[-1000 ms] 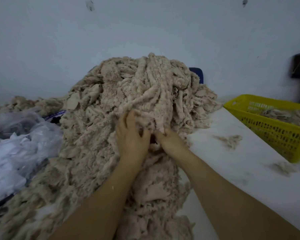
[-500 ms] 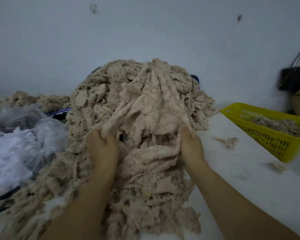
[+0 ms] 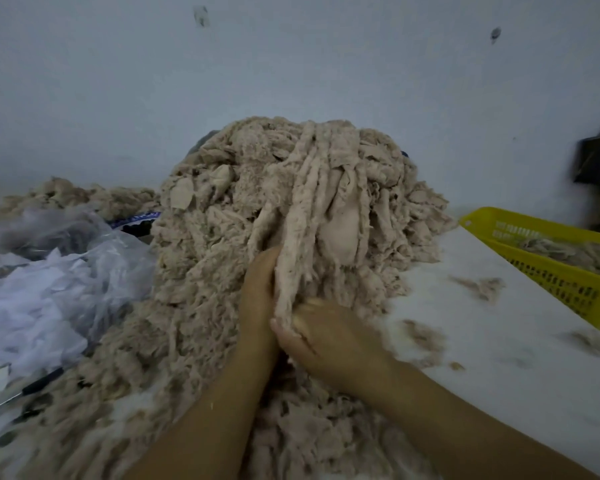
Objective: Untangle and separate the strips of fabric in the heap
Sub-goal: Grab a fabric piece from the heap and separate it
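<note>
Against the near face of the heap, my right hand curls round the lower end of a strip bundle hanging from its top, my left hand touching alongside, fingers hidden, grip unclear.

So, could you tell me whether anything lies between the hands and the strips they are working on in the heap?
Nothing visible does: the left hand and the right hand already grip the strips directly. The strips' upper ends run up over the heap, not yet free of it.
</note>
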Demonstrator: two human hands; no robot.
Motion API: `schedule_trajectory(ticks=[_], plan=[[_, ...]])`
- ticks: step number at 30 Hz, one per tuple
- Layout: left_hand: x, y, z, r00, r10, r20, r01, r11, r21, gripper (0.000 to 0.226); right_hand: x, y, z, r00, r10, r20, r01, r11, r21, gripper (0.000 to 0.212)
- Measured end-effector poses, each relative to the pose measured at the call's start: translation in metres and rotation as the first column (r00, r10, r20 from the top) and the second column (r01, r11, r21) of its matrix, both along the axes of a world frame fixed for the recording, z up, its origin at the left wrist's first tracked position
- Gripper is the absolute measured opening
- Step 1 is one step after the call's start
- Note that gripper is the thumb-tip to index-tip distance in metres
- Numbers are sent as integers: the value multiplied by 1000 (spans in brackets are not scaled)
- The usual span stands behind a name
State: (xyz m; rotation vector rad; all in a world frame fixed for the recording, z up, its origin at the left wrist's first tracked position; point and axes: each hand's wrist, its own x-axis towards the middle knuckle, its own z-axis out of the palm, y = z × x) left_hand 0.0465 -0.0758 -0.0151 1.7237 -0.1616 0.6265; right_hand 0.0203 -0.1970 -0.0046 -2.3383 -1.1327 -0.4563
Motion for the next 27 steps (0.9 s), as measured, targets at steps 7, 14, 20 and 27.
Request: schedule_trajectory(ticks=[7, 14, 20, 27], plan=[[3, 20, 11, 950, 249, -190, -301, 896, -328, 52, 19, -25, -5, 967, -234, -102, 247, 958, 143, 42], [-12, -8, 4, 926, -306, -221, 317, 948, 13, 30, 16, -18, -7, 984, -122, -134, 126, 992, 29, 21], [-3, 4, 19, 877, -478, -52, 250, 546, -800, 25, 20, -20, -8, 972, -205, -118, 215, 973, 81, 25], [-1, 20, 22, 786, -588, 191, 345, 162, -924, 21, 37, -50, -2, 851, -496, -170, 524, 817, 242, 6]])
